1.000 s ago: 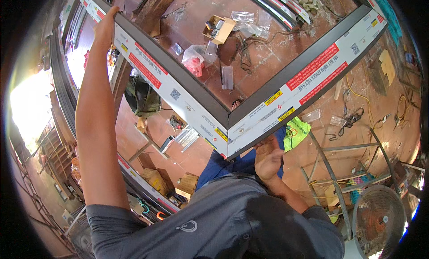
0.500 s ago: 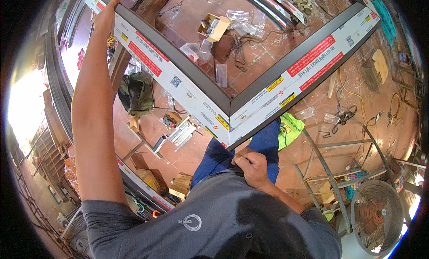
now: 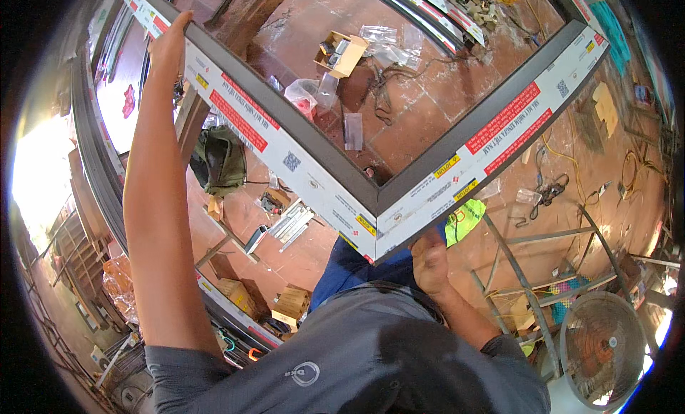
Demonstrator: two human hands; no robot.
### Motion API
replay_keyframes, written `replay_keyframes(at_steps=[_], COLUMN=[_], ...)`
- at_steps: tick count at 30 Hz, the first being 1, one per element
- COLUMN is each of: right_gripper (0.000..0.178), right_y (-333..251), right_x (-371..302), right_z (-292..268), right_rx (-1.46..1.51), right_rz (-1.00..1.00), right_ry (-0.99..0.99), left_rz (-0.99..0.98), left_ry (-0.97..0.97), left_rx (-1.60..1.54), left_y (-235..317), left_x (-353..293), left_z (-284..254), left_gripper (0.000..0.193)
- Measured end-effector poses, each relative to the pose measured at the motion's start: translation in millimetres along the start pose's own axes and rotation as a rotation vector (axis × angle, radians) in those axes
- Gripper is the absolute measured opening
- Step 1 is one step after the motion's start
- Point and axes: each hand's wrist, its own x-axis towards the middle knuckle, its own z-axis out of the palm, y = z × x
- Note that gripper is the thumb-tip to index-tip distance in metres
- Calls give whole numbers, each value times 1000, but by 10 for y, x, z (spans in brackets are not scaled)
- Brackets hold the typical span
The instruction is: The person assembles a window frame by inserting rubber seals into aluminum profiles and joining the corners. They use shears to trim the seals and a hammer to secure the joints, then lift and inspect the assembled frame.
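A large dark-brown window or door frame (image 3: 296,157), covered in white, red and yellow protective film, is held up at a tilt before me. Its mitred corner points toward my waist. With my left arm stretched far out, my left hand (image 3: 170,41) grips the frame's left bar near the upper left. My right hand (image 3: 431,265) is closed just under the lower edge of the right bar, beside that corner. The frame hides part of its fingers, so I cannot make out what they hold.
Open cardboard boxes (image 3: 341,53) and plastic bags lie on the tiled floor, with an olive bag (image 3: 217,160) at left. More profiles (image 3: 421,18) lie at the back. At right stand a metal stand (image 3: 528,285) and a large drum fan (image 3: 603,350); cables (image 3: 553,189) trail nearby.
The frame's near corner has shifted slightly right and closer to me. My right hand has moved from my waist rightward and up to the frame's lower edge. My left hand keeps its grip.
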Motion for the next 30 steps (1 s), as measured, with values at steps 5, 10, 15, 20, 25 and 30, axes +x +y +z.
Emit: replay_keyframes(at_steps=[5,10,15,20,25,30], right_gripper=[93,68,68,74,87,96], right_y=[398,-225,-428,-536,-623,-544], right_x=[174,466,798,801,736,816], right_z=[-58,381,440,505,559,584], right_rx=[463,491,434,373,269,240], right_rz=[-124,-312,-301,-286,-261,-290], right_ry=[137,349,497,526,553,616], left_rz=[-78,-5,17,11,117,400], left_ry=[-6,-156,-115,-209,-91,-170], left_rx=[-141,-125,-82,-123,4,158], left_y=[198,427,392,289,138,200], left_x=[-426,-452,-231,-45,2,72], left_z=[-20,-161,-117,-81,-48,-111], left_gripper=[76,82,87,105,75,80])
